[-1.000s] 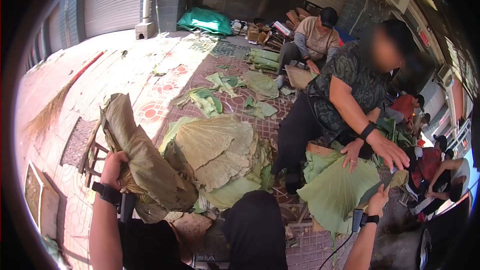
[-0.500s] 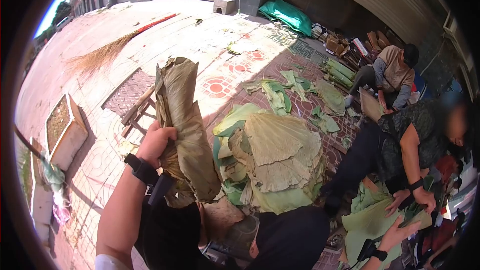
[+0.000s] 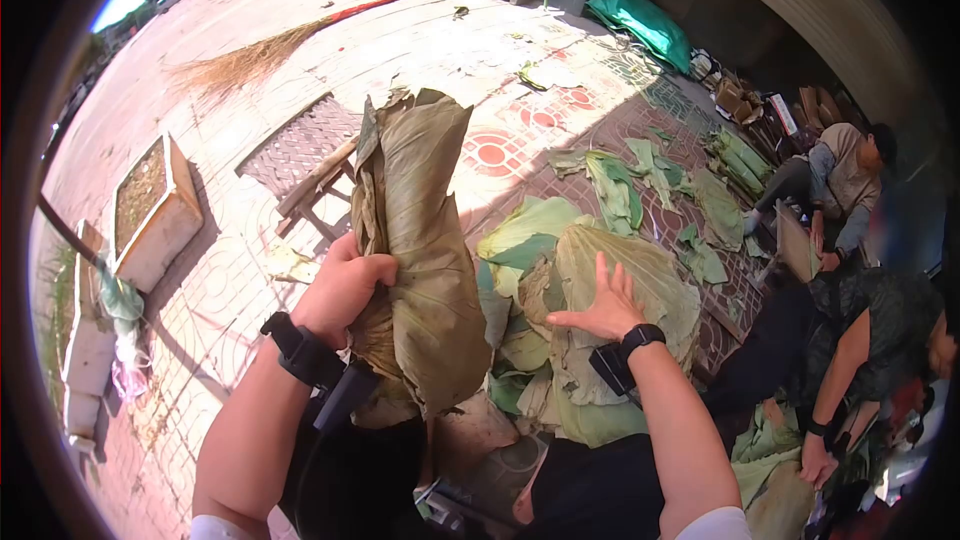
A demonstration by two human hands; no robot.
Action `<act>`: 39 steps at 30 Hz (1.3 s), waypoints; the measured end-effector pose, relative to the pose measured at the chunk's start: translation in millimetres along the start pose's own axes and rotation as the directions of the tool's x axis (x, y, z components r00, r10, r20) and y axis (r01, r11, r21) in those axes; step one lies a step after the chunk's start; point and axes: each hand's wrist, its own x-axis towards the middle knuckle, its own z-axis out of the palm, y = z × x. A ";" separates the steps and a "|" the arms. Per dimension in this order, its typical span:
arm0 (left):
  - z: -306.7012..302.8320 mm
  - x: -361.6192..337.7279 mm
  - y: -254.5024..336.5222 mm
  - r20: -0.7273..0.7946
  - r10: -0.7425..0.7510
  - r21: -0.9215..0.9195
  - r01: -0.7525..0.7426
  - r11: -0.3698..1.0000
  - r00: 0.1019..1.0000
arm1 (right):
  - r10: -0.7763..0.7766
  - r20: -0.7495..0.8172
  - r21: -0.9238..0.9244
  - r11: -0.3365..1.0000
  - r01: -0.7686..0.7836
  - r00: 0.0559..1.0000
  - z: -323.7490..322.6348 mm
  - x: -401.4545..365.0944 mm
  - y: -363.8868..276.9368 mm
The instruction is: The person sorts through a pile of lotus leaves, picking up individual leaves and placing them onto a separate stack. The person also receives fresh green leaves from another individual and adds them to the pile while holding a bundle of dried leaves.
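Note:
My left hand (image 3: 348,285) is wrapped round a folded bundle of dry, brownish lotus leaves (image 3: 435,250), held upright above my lap. My right hand (image 3: 603,308) is open with fingers spread, holding nothing. It overlaps a stack of large, pale dried lotus leaves (image 3: 662,285) on the ground in front of me. Greener leaves (image 3: 530,225) stick out from the stack's far left side. Both my wrists carry black strapped devices.
A co-worker (image 3: 865,340) bends over leaves at the right; another person (image 3: 840,185) sits farther back. Loose leaves (image 3: 612,185) lie on the paving. At the left are a low woven stool (image 3: 300,145), a soil-filled planter box (image 3: 165,240) and a straw broom (image 3: 250,55).
My right hand has moved left from beside the co-worker's hands to over the leaf stack, fingers spread. The left hand keeps hold of the leaf bundle. The view has turned left.

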 end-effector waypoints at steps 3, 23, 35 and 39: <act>-15.6 7.5 -10.0 0.019 -0.014 -0.013 0.014 1.000 1.000 | 0.023 -0.016 -0.185 0.982 -0.026 1.000 32.6 18.3 -9.2; -9.9 19.6 -27.4 0.186 -0.014 -0.082 0.030 0.996 0.982 | 0.308 -0.310 0.802 0.593 0.073 0.899 -3.9 -16.6 143.3; 94.7 20.4 -38.7 0.310 -0.262 -0.063 0.295 0.953 0.914 | -0.364 -0.445 0.630 0.522 0.575 0.818 -24.4 -115.0 34.8; 98.5 14.8 -41.5 0.679 -0.112 -0.293 0.407 0.865 0.726 | -0.519 -0.438 0.517 0.522 0.678 0.734 -14.7 -125.0 -11.9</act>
